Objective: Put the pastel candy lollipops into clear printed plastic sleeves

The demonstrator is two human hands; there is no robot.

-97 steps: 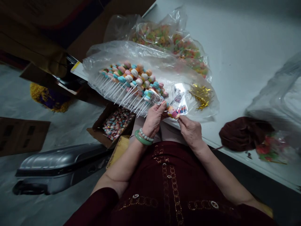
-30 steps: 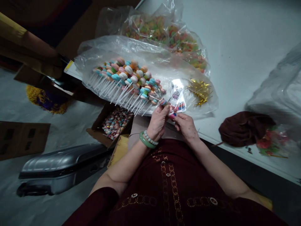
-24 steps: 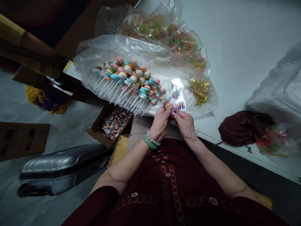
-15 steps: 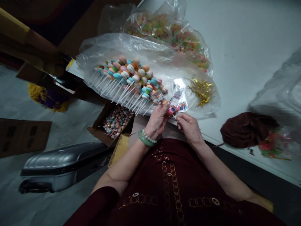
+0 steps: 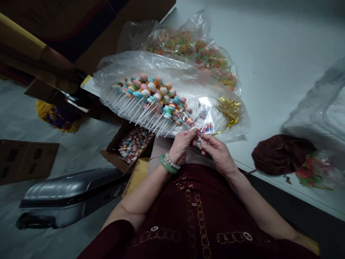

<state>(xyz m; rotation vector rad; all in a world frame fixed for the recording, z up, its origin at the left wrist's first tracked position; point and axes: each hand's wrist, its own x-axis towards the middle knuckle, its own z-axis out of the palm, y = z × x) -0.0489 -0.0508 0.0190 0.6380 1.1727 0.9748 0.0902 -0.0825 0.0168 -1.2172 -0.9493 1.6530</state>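
My left hand [image 5: 183, 144], with a green bangle and beads at the wrist, is closed around the lower end of a candy lollipop in a clear wrapper [image 5: 187, 118]. Right beside it, my right hand [image 5: 217, 150] pinches at the white stick [image 5: 201, 139] below the wrapper. The fingertips of both hands almost meet and hide part of the wrapper. Just beyond them lie printed cards [image 5: 204, 114] and a bunch of gold twist ties [image 5: 229, 109]. To the left, many candy lollipops [image 5: 151, 94] are piled with their white sticks toward me.
A clear plastic sheet [image 5: 113, 64] lies under the lollipops on the white table [image 5: 269, 72]. Behind is a bag of colourful gummies [image 5: 185, 45]. At right sits dark brown cloth [image 5: 280, 154]. A carton of wrapped candies [image 5: 136, 142] and a grey suitcase [image 5: 70, 187] stand lower left.
My hands have come closer together at the wrapper's lower end, and the pink printed part there is now mostly covered by fingers. The whole view has shifted slightly.
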